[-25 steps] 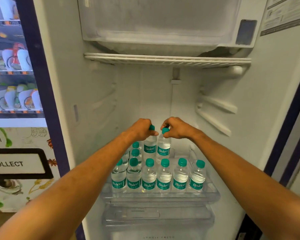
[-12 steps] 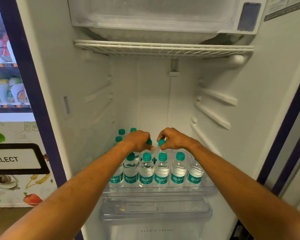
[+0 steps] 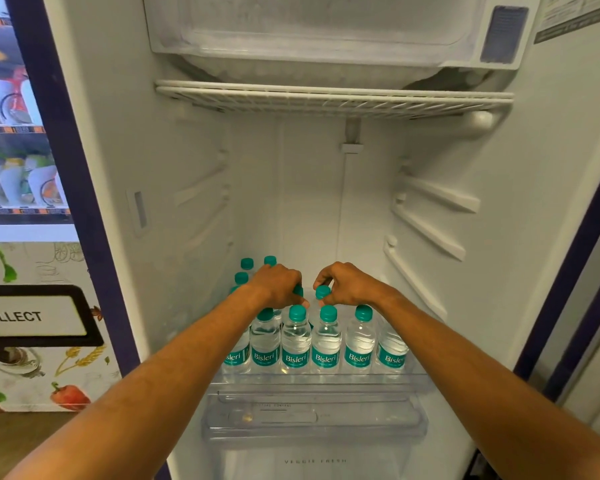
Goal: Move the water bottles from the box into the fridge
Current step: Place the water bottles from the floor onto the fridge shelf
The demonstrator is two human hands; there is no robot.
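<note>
Left hand (image 3: 279, 284) and right hand (image 3: 347, 284) each pinch a bottle cap (image 3: 323, 291) mid-frame; a careless set-down could topple the front row (image 3: 326, 341).

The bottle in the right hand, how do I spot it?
Look in the white fridge, on its clear plastic shelf. Behind the front row of green-capped water bottles, the right hand pinches one clear bottle by its cap. The neighbouring bottle is in the left hand.

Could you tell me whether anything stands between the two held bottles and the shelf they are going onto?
Nothing visible does. The left hand and right hand each hold a bottle by its cap just behind the front row of bottles, which hides the shelf spot beneath them.
</note>
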